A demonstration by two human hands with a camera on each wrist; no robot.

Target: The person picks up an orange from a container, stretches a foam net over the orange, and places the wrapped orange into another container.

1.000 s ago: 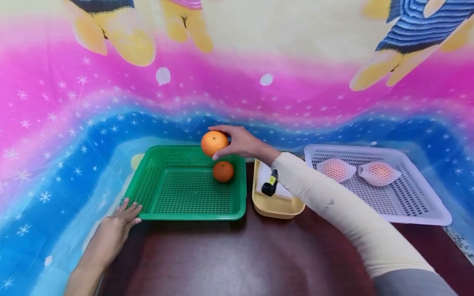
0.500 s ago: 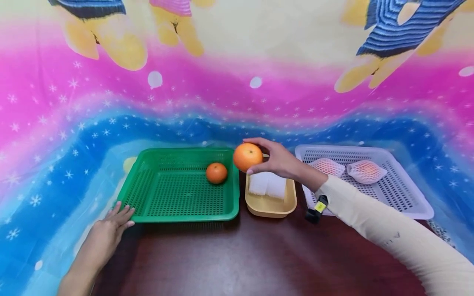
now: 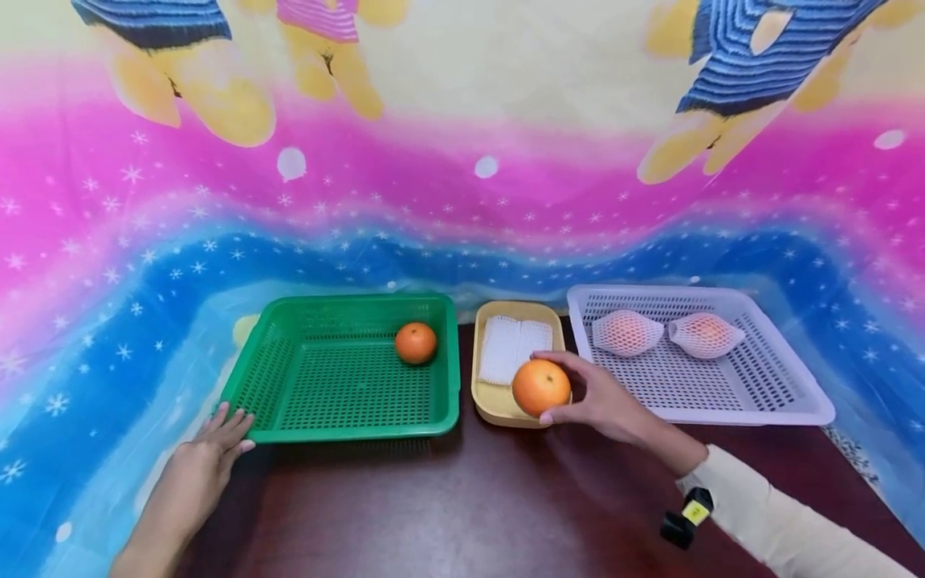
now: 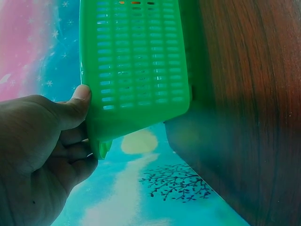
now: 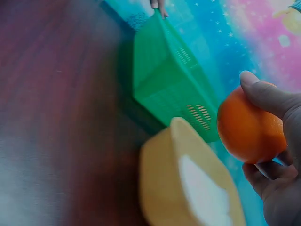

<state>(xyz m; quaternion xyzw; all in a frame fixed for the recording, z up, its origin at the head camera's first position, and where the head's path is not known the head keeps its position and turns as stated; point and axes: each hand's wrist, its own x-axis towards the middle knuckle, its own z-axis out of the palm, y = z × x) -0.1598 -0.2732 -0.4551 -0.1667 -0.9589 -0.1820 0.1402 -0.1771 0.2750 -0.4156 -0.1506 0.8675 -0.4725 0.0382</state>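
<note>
Right grip (image 3: 600, 399) holds orange (image 3: 540, 388) over yellow tray (image 3: 486, 408), frame centre; left grip (image 3: 209, 440) fingers straight on green basket (image 3: 340, 417) corner, lower left.

A white perforated tray (image 3: 788, 401) sits at the right of the dark wooden surface (image 3: 462, 514), holding two fruits in white foam netting (image 3: 627, 332) (image 3: 706, 335) side by side near its far edge. Behind everything hangs a bright cloth backdrop (image 3: 462, 185) banded in pink, blue and cream, dotted with white stars and printed with cartoon figures in striped clothes.
</note>
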